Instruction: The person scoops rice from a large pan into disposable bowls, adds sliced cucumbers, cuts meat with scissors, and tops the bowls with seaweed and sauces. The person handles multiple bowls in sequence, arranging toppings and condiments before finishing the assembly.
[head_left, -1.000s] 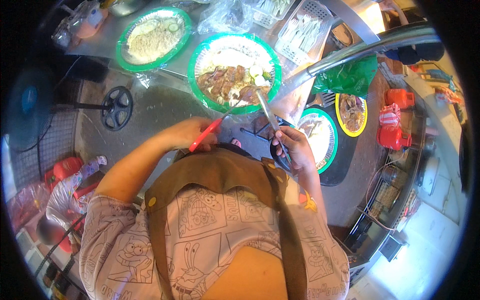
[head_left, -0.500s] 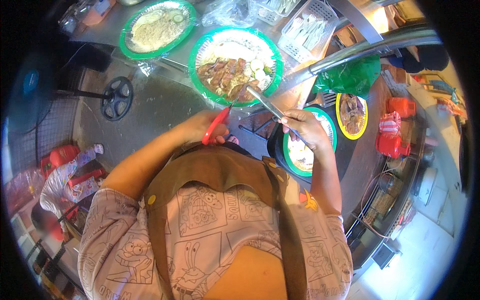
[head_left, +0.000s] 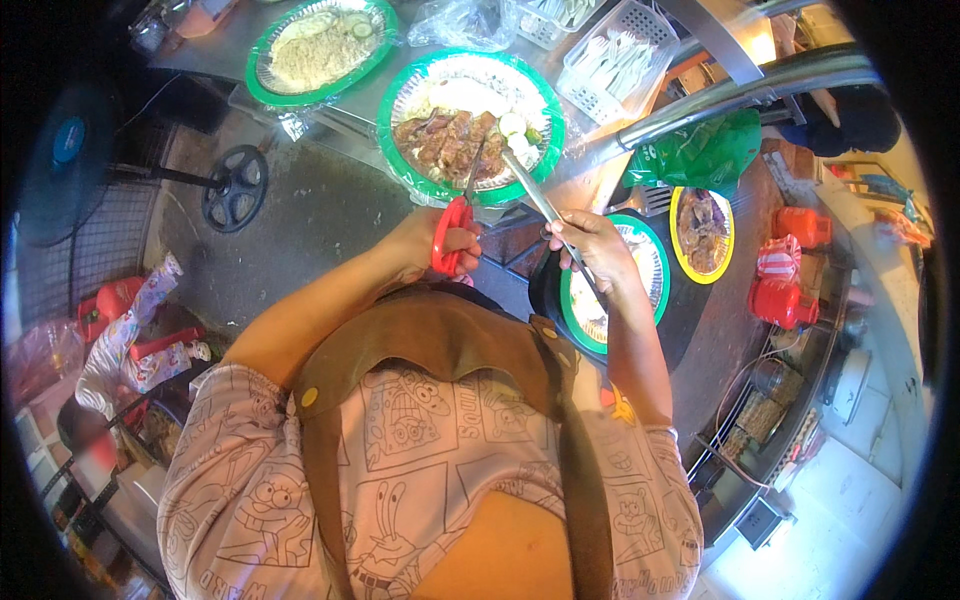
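Note:
My left hand [head_left: 432, 248] is closed round the red handles of a pair of scissors [head_left: 455, 225]. Their blades reach over browned, cut-up meat [head_left: 440, 142] on a green-rimmed plate [head_left: 412, 178] covered in clear plastic. In my right hand [head_left: 600, 250] is a long metal tool, seemingly tongs [head_left: 538, 197], whose tip meets the right side of the meat. Pale slices, perhaps cucumber [head_left: 514, 128], lie right of the meat, with white food behind it. Whether the blades are closed on a piece of meat, I cannot tell.
Another green-rimmed plate [head_left: 258, 75] with rice stands far left. White baskets [head_left: 618, 58] of plastic cutlery are behind. To my right sit a green-rimmed plate [head_left: 655, 262] and a yellow-rimmed plate [head_left: 728, 232] of meat, below a metal rail [head_left: 740, 103]. A person's patterned sleeve [head_left: 135, 335] shows at left.
My left hand has moved up and right, bringing the scissors' blades further over the meat, more upright. The tool in my right hand has shifted slightly up and right at its tip.

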